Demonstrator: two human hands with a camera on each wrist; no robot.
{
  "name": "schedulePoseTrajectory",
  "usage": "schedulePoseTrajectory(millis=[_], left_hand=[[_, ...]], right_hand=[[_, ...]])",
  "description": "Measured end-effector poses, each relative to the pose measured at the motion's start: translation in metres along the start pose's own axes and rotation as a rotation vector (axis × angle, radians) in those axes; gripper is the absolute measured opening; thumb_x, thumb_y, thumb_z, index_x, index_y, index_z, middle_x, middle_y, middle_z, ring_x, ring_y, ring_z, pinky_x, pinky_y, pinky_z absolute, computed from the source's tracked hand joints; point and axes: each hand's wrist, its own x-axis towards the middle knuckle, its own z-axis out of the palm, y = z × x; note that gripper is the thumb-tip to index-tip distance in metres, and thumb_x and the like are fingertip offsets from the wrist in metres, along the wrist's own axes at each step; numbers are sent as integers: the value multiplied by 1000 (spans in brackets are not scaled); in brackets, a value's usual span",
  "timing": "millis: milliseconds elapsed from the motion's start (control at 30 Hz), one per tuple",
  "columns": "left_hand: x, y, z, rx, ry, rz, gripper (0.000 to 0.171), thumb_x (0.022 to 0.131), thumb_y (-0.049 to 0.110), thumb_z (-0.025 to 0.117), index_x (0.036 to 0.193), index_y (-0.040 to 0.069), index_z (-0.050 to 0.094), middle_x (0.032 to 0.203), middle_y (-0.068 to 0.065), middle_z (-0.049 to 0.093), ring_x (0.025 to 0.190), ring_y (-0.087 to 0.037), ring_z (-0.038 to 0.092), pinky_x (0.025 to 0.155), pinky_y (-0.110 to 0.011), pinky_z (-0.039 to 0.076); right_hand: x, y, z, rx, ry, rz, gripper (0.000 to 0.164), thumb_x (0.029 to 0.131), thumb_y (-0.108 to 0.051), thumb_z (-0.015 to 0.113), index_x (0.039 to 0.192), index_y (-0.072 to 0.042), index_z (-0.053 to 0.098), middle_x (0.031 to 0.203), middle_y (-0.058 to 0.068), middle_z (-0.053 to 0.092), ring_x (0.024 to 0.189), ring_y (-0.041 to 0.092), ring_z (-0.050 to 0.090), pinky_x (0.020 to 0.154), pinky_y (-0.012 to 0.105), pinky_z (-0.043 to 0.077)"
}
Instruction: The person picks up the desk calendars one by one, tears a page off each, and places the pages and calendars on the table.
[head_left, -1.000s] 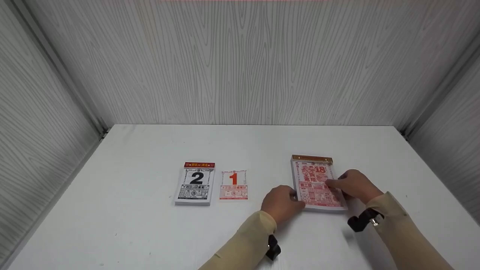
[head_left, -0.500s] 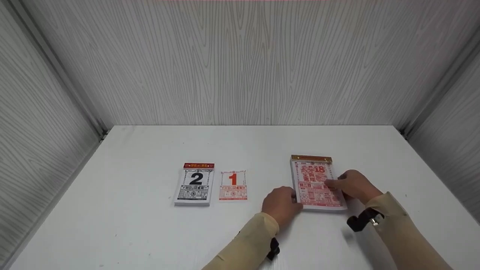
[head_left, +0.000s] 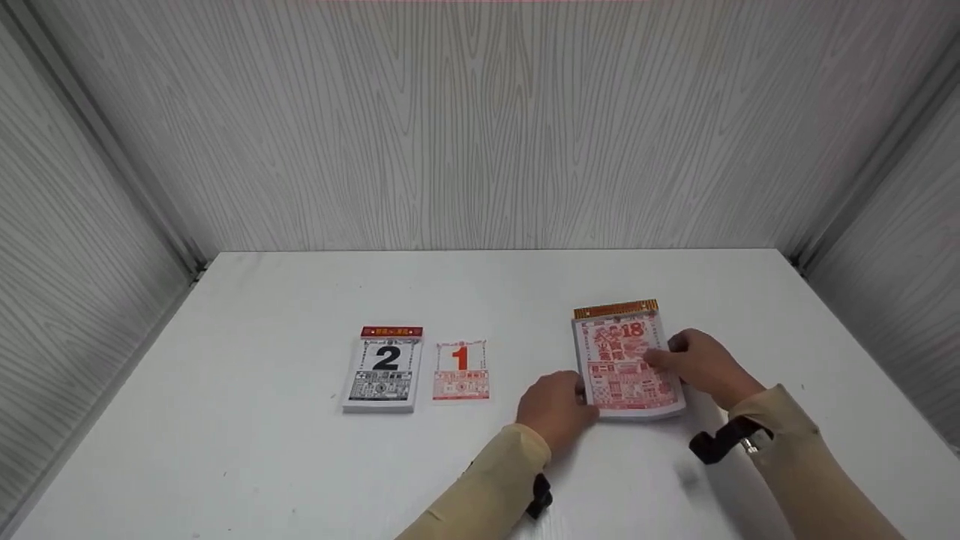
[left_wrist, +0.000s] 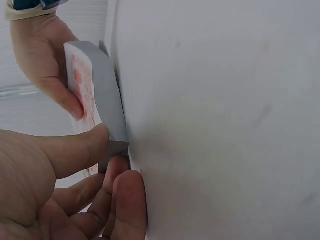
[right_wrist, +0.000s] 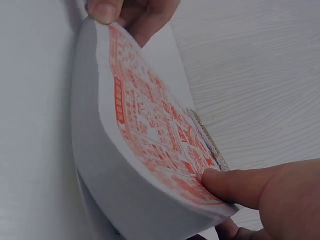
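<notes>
A thick tear-off calendar (head_left: 626,386) with a gold header strip and a red-printed top page marked 18 lies at the right of the table. My left hand (head_left: 553,409) grips its lower left corner, thumb on the page edges and fingers curled beneath, as the left wrist view shows. On its right edge my right hand (head_left: 701,364) holds the pad, thumb flat on the printed page and fingers underneath, mostly hidden. The right wrist view shows the pad of pages (right_wrist: 90,125) bowed, its edge near my right hand lifted, with a dark gap below.
Left of my hands, a smaller calendar (head_left: 382,375) with a red header shows a black 2. Beside it lies a loose page (head_left: 460,375) with a red 1. A white wood-grain panel (head_left: 480,135) stands behind the white table (head_left: 262,450).
The gold-headed calendar has turned slightly counterclockwise and its right side has come up, with my right hand moving up along with it. My left hand keeps its corner. The head view has shifted a little.
</notes>
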Motion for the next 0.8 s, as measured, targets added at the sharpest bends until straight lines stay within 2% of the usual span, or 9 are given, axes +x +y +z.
schedulePoseTrajectory(millis=[167,267,367,467,533,667,800], left_hand=[[2,-6,4,-8,11,12,16,89,17,78,104,12,75,92,6,72,84,-12,63,82,-34,54],[3,-8,5,-21,19,21,15,88,16,78,102,12,75,90,7,71,80,-11,59,79,-33,53],[2,-8,3,-37,28,21,15,88,15,78,103,12,75,91,7,71,81,-10,59,82,-34,53],[-1,-8,-2,-55,33,22,16,89,14,76,105,12,75,95,6,72,86,-12,62,86,-37,54],[-3,-8,-6,-79,34,10,21,91,15,74,111,12,75,99,6,73,90,-12,63,90,-39,54],[-4,-11,-19,-140,50,4,28,96,20,69,123,10,71,98,4,70,89,-13,61,86,-38,54],[-3,-18,-38,-219,119,23,29,101,27,66,124,12,70,101,5,67,94,-12,61,85,-34,53]], right_hand=[[-2,0,-1,195,-18,-21,54,103,-41,61,130,4,45,128,19,57,110,27,61,93,37,55],[-3,-1,-4,272,-43,-16,71,103,-44,62,148,4,37,139,23,54,121,32,61,102,41,52],[-4,-2,-6,331,-91,-14,87,103,-43,63,160,6,20,150,25,48,132,34,55,109,44,49],[-5,-4,-7,386,-117,-38,84,105,-38,61,162,3,16,153,24,45,131,32,55,107,41,50],[-7,-7,-6,419,-104,-65,80,106,-36,60,163,0,18,153,23,45,127,27,58,103,37,53],[-14,-16,-4,485,-54,-128,75,106,-36,59,164,-5,23,152,20,45,121,20,60,96,30,55],[-21,-28,2,517,-16,-178,71,105,-38,60,162,-7,29,149,17,49,121,20,60,96,27,55]])
